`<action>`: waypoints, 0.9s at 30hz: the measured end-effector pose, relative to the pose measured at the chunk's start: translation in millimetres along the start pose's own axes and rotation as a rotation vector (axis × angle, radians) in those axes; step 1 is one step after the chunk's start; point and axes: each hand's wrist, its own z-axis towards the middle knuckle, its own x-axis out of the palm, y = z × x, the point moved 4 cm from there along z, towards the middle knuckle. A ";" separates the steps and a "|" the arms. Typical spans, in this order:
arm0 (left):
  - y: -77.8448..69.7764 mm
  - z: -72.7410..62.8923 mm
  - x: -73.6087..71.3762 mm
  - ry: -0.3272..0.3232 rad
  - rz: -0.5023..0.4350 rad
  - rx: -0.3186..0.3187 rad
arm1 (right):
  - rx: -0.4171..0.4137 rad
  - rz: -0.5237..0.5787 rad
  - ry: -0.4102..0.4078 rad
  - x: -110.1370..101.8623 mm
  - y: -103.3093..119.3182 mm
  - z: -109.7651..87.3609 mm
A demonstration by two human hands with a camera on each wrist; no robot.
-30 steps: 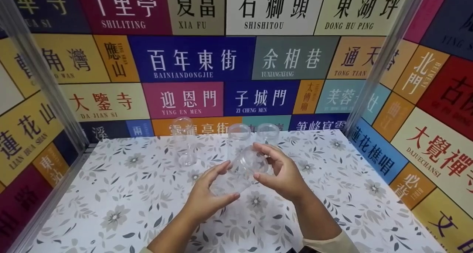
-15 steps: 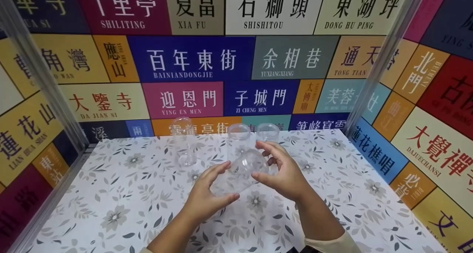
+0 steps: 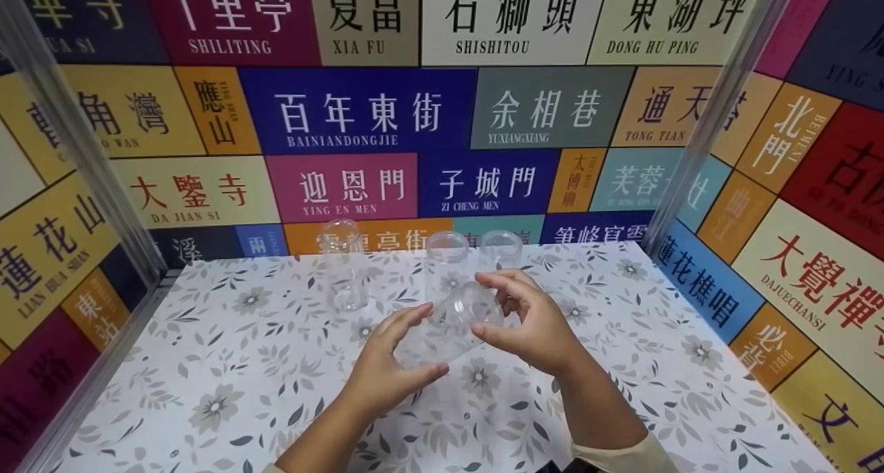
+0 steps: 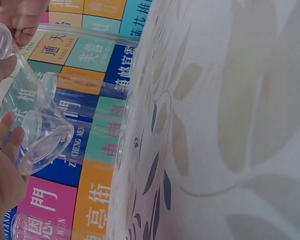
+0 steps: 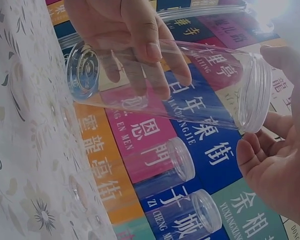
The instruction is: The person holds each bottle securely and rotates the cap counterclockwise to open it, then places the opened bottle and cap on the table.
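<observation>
A clear plastic jar (image 3: 439, 338) is held tilted above the table, its clear screw lid (image 5: 261, 95) toward my right hand. Around the jar's body my left hand (image 3: 387, 362) curves, fingers on the far side and thumb on the near side. My right hand (image 3: 535, 324) holds the lid end at its rim between thumb and fingers. In the right wrist view, the jar's round base (image 5: 83, 70) is at the left, past the left fingers. I see nothing inside the jar. Its see-through wall makes its outline faint in the head view.
Further back on the table (image 3: 228, 362), which has a floral cover, stand a clear jar (image 3: 345, 273) at the left and two more, a middle jar (image 3: 447, 248) and a right jar (image 3: 501, 245). Panels with printed signs (image 3: 359, 110) enclose the back and sides.
The right hand's fingers have shifted slightly at the lid, and the lid end has turned a little from facing the head camera. The left hand stays in place.
</observation>
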 end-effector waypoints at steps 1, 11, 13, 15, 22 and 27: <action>0.2 -0.2 0.2 0.004 0.000 -0.004 | -0.005 -0.001 0.010 0.2 0.7 -0.4; 1.0 -1.0 1.7 0.018 -0.016 -0.009 | -0.104 0.010 0.082 1.8 4.1 -2.4; 0.5 -1.0 1.8 0.016 -0.014 -0.007 | -0.124 0.012 0.095 2.1 4.2 -2.7; 0.4 -1.1 1.9 0.014 -0.012 -0.005 | -0.139 0.012 0.105 2.6 4.7 -2.9; 2.4 -0.5 2.5 0.019 -0.014 -0.027 | -0.108 -0.024 0.088 2.6 4.6 -3.4; 2.9 0.1 2.5 0.022 -0.021 -0.048 | -0.010 -0.072 0.021 0.1 2.5 -1.5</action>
